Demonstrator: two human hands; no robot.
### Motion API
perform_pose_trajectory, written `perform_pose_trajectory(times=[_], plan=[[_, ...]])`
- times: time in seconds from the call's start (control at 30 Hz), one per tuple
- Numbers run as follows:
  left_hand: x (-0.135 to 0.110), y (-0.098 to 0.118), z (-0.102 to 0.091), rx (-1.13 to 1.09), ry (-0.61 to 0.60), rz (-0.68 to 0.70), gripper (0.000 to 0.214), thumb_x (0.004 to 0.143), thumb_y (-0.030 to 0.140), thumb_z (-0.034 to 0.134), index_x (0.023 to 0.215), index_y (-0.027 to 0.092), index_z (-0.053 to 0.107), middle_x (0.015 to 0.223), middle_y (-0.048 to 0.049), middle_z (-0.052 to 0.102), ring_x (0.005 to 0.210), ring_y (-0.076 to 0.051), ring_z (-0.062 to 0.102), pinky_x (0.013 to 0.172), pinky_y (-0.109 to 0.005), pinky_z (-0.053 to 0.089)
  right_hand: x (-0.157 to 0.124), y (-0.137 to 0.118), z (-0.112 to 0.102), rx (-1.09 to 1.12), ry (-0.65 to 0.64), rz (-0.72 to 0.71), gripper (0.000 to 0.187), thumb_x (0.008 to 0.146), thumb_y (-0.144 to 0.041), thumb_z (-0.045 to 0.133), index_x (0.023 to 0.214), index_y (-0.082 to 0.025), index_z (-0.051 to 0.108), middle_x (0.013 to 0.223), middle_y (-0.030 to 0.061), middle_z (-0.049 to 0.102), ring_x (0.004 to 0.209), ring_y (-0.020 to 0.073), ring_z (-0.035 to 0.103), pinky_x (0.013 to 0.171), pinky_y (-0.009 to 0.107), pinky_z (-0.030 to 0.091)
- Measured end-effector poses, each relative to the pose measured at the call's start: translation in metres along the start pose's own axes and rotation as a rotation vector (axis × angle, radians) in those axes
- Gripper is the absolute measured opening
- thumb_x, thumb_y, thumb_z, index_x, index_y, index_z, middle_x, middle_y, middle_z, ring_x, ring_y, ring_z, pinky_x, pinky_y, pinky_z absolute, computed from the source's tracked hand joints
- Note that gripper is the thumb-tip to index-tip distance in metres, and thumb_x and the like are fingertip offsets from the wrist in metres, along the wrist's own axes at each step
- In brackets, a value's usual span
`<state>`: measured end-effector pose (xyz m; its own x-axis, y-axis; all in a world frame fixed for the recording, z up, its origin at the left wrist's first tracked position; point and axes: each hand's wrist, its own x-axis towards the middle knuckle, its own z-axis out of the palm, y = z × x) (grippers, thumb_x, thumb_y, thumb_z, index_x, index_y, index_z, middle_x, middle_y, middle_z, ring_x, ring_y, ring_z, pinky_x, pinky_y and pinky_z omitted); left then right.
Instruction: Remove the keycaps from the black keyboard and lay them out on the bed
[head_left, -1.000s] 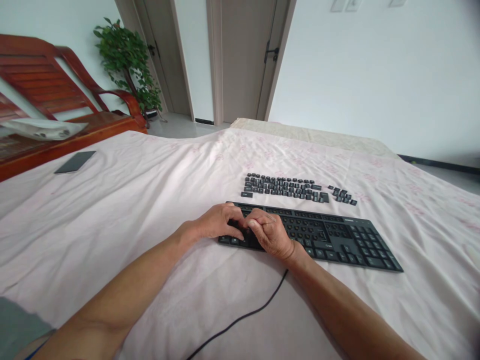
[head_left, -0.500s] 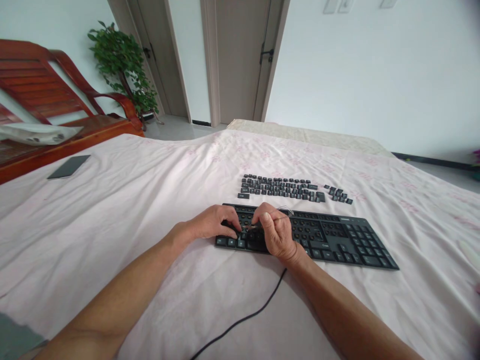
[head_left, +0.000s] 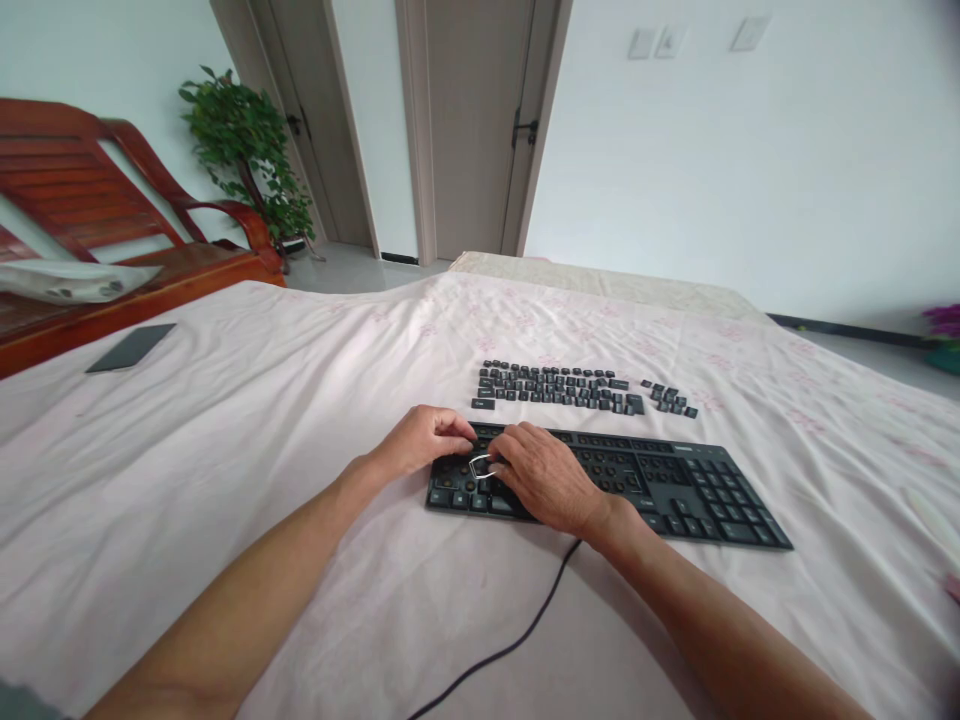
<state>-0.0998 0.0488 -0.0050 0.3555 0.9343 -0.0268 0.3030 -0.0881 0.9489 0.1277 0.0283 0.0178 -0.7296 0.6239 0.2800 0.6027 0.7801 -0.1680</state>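
A black keyboard (head_left: 675,480) lies on the pale pink sheet in front of me, with several keys gone from its left part. My left hand (head_left: 424,440) rests curled on the keyboard's left end, fingers pressed to the keys. My right hand (head_left: 544,475) is closed on a thin wire key puller (head_left: 478,466), whose loop shows between the two hands over the left keys. Beyond the keyboard, loose black keycaps (head_left: 559,385) lie set out in rows, with a smaller group (head_left: 670,399) to their right.
The keyboard's black cable (head_left: 517,635) runs toward me over the sheet (head_left: 187,470). A dark phone (head_left: 131,347) lies far left. A red wooden bench (head_left: 112,230) and a potted plant (head_left: 247,140) stand at the left, doors (head_left: 472,120) behind.
My right hand has lowered and turned palm down onto the keys, bringing the wire puller's loop down between the hands. The view has shifted slightly.
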Motion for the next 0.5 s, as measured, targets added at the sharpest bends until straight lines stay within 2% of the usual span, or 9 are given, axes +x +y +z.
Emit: perform_pose_trajectory(times=[0.1,0.2,0.37,0.5], plan=[[0.005,-0.001,0.004,-0.041,0.056,-0.04,0.021,0.072,0.027,0.07,0.088,0.013,0.07,0.078,-0.0044,0.072,0.069,-0.015,0.065,0.065,-0.024,0.049,-0.004,0.001,-0.003,0.101,-0.017,0.019,0.021,0.084,-0.026,0.06,0.103,-0.017,0.059,0.096,0.0077,0.061,0.091,0.0223,0.052,0.083,0.035,0.041],[0.008,-0.001,0.006,-0.054,0.044,-0.032,0.022,0.073,0.026,0.069,0.091,0.014,0.07,0.08,-0.005,0.072,0.072,-0.015,0.065,0.067,-0.025,0.049,-0.002,0.004,-0.009,0.207,0.016,0.051,0.031,0.075,-0.02,0.066,0.105,-0.019,0.06,0.099,0.0069,0.063,0.096,0.0232,0.053,0.086,0.037,0.042],[0.011,0.002,0.007,-0.056,0.04,0.014,0.029,0.074,0.026,0.069,0.1,0.016,0.064,0.079,-0.0024,0.07,0.072,-0.015,0.064,0.069,-0.026,0.048,0.014,0.011,-0.002,0.371,0.176,0.344,0.015,0.084,-0.022,0.058,0.097,-0.021,0.066,0.085,0.0029,0.067,0.078,0.0171,0.06,0.073,0.029,0.045],[0.011,0.004,0.007,-0.03,0.038,0.022,0.041,0.074,0.027,0.069,0.112,0.019,0.055,0.074,0.0008,0.067,0.067,-0.014,0.062,0.064,-0.025,0.046,0.025,0.012,0.008,0.419,0.173,0.348,0.014,0.083,-0.025,0.061,0.092,-0.022,0.072,0.087,0.0027,0.07,0.081,0.0172,0.063,0.075,0.028,0.045]])
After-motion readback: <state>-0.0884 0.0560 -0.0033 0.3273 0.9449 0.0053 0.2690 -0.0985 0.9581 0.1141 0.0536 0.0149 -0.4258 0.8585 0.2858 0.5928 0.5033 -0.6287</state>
